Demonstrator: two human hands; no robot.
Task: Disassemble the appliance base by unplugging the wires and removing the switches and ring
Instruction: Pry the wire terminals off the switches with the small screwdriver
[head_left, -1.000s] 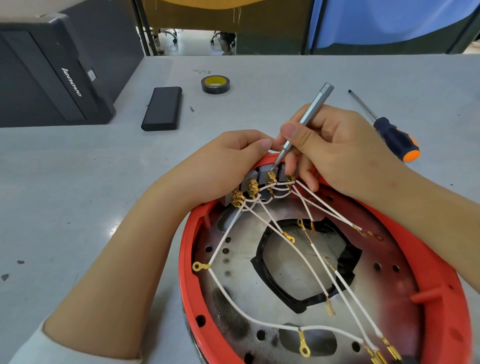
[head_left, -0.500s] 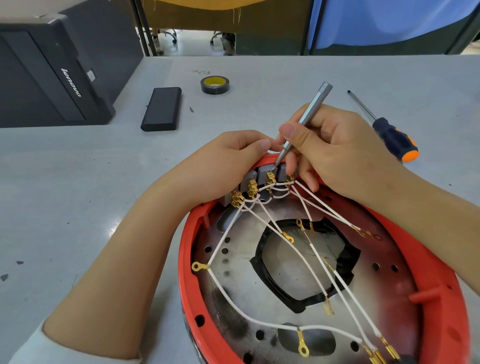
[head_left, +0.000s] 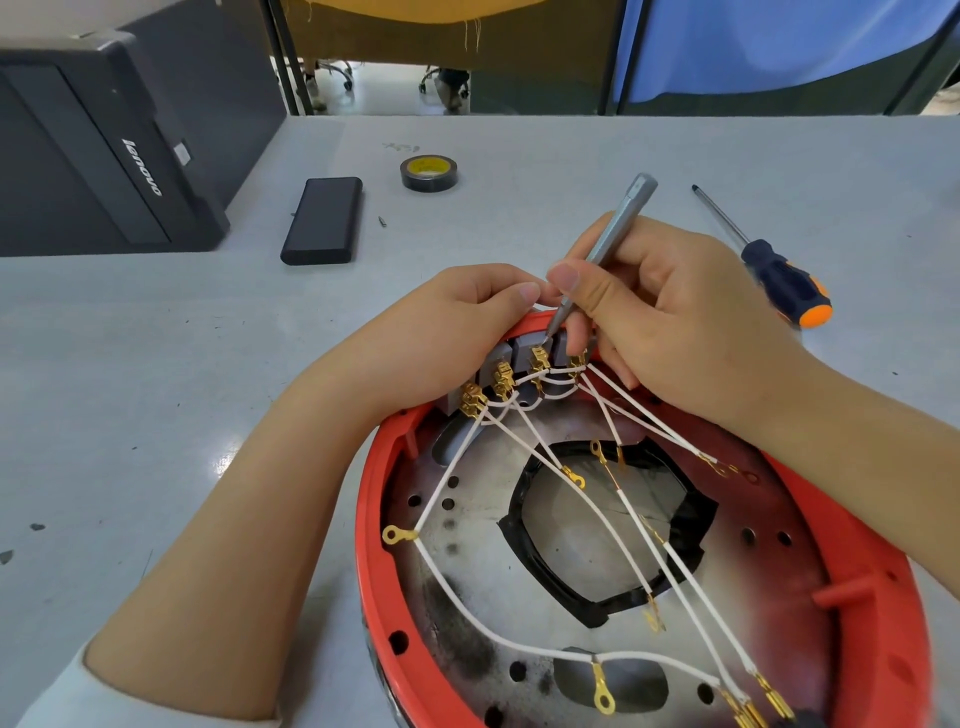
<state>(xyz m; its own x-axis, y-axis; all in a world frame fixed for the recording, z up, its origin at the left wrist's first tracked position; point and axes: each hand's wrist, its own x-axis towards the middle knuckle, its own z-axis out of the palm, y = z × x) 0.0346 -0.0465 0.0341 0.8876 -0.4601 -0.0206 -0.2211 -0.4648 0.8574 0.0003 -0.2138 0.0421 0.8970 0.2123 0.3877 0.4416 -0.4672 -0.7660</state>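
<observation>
- The appliance base (head_left: 883, 649) is lying nearest the viewer on the grey surface (head_left: 156, 389), its red rim facing up and its scorched metal floor, dotted with holes, showing inside.
- White wires (head_left: 519, 642) are crossing that floor, ending in brass ring and spade terminals; several are lying loose over the black ring (head_left: 691, 525) that is framing the central opening.
- The left forearm is reaching in from the lower left, a white sleeve (head_left: 47, 696) showing at the edge.
- The left hand (head_left: 447, 332) is curling over the far rim of the base, its grip closing on the grey switches (head_left: 524, 351); exactly how the fingertips are lying behind them cannot be told.
- The brass connectors (head_left: 501, 382) are sitting in a row on the near faces of the switches, with the wires fanning out from them.
- The right hand (head_left: 670, 312) is coming in from the right, its grip pinching a slim grey tool (head_left: 605, 244) pen-fashion, the tool tilting up and away while its tip is touching the top of one connector.
- Beyond the right hand, a screwdriver (head_left: 779, 275) with a dark blue and orange handle is lying on the surface.
- Farther off, a black rectangular case (head_left: 322, 221) and a tape roll (head_left: 429, 174) are resting apart from each other.
- A black Lenovo box (head_left: 104, 150) is standing at the far left.
</observation>
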